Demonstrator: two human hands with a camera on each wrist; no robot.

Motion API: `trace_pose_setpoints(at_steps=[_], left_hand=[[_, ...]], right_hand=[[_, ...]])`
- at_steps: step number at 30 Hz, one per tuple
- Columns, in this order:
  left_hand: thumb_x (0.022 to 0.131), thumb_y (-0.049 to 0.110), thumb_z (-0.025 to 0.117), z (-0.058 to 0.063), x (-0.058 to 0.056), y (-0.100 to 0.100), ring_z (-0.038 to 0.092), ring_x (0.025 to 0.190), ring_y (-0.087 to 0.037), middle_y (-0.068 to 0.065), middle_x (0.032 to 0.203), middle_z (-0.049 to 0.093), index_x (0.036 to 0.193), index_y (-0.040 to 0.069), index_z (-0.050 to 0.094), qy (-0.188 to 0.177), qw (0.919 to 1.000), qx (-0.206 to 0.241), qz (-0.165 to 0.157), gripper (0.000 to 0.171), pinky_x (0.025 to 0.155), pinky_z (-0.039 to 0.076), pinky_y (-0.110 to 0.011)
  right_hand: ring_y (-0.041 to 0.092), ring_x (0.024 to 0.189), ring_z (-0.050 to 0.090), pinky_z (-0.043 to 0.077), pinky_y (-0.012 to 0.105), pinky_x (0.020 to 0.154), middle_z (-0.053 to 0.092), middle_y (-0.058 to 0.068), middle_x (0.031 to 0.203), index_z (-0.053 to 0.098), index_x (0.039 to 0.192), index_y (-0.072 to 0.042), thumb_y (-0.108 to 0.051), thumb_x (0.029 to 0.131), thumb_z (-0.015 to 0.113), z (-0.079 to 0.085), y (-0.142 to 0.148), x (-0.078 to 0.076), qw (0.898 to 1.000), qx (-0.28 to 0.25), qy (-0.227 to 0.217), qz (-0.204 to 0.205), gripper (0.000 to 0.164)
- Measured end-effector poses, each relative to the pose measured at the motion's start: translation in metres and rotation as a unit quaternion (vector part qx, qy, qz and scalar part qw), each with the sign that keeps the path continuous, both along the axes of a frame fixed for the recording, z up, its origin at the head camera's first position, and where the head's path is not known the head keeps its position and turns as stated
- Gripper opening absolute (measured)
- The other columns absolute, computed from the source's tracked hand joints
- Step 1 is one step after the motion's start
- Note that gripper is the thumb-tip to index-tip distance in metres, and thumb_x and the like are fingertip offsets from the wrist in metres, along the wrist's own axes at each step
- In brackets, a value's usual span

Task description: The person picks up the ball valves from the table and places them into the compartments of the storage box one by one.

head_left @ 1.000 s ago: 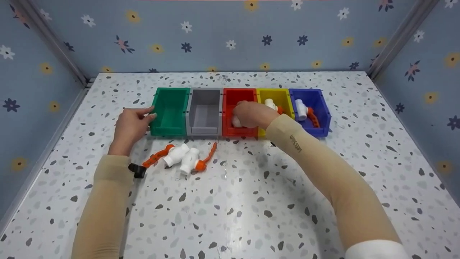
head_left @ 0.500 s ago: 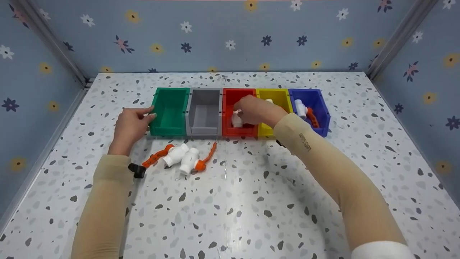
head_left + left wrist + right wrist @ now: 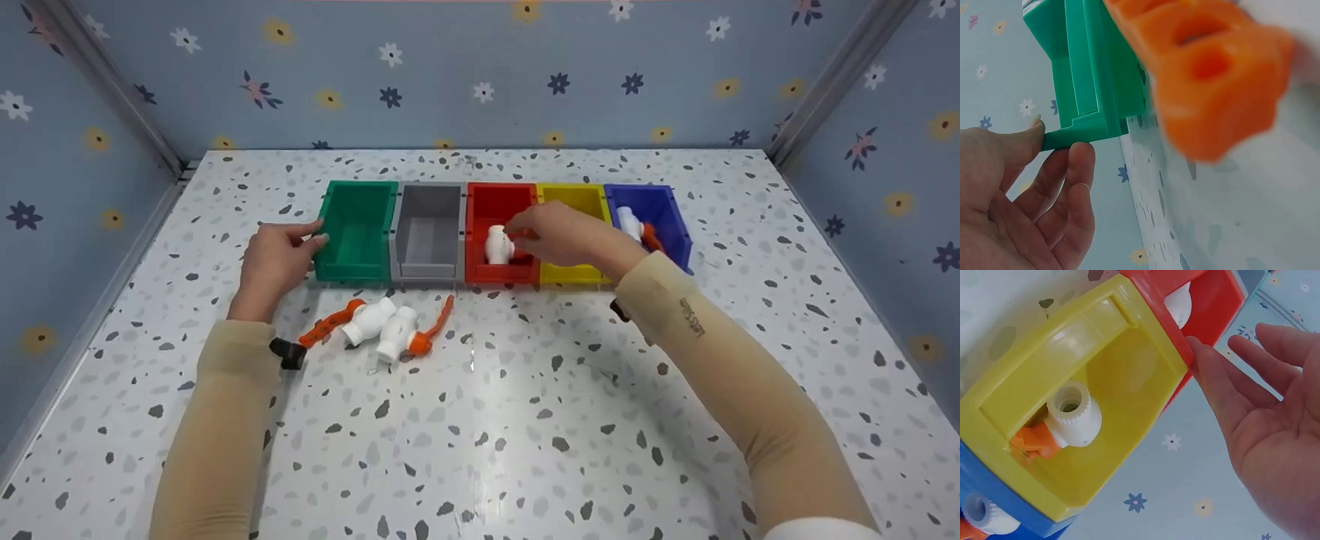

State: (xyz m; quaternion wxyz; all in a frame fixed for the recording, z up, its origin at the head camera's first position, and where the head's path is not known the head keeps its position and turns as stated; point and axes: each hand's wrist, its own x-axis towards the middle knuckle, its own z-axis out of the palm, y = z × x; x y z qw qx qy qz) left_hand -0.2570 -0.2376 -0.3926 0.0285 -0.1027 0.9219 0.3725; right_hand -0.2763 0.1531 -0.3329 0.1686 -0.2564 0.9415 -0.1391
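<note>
My left hand (image 3: 276, 259) pinches the left edge of the green bin (image 3: 356, 229) between thumb and fingers; the left wrist view shows the thumb above that green edge. A white ball valve (image 3: 498, 246) with an orange handle lies in the red bin (image 3: 502, 196). Just right of it is my right hand (image 3: 564, 234), over the wall between the red and yellow bins, holding nothing. Its fingers (image 3: 1216, 374) are fairly straight in the right wrist view, by the red rim. The yellow bin (image 3: 1129, 377) contains another white valve (image 3: 1081, 419), hidden by the hand in the head view.
Two more valves (image 3: 397, 334) lie on the speckled table (image 3: 480, 450) in front of the green and grey bins. The grey bin (image 3: 429, 225) stands between green and red. At the row's right end, the blue bin (image 3: 664, 196) holds a valve (image 3: 628, 223). Flowered walls surround the table.
My right hand has let go of the valve in the red bin and moved right, toward the yellow bin. My left hand has stayed on the green bin.
</note>
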Motion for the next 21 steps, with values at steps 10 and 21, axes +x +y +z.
trace_pose_setpoints(at_steps=[10,21], left_hand=[[0.104,0.033,0.054,0.002,-0.001,0.0,0.055,0.098,-0.027,-0.015,0.138,0.055,0.148,0.026,0.048,-0.006,1.0,0.002,-0.001,0.044,0.081,0.049,-0.037],[0.104,0.034,0.053,0.002,0.0,0.001,0.055,0.096,-0.026,-0.013,0.139,0.056,0.147,0.028,0.049,-0.006,1.0,0.003,0.002,0.043,0.079,0.048,-0.036]], right_hand=[[0.019,0.11,0.057,0.049,0.04,0.097,0.064,0.003,0.127,0.063,0.136,-0.015,-0.022,0.103,0.057,0.002,0.032,0.02,0.997,-0.071,0.018,0.006,0.034],[0.021,0.109,0.062,0.052,0.043,0.093,0.066,0.004,0.123,0.066,0.129,-0.013,-0.019,0.102,0.059,0.003,0.084,0.036,0.988,-0.142,0.051,-0.032,0.029]])
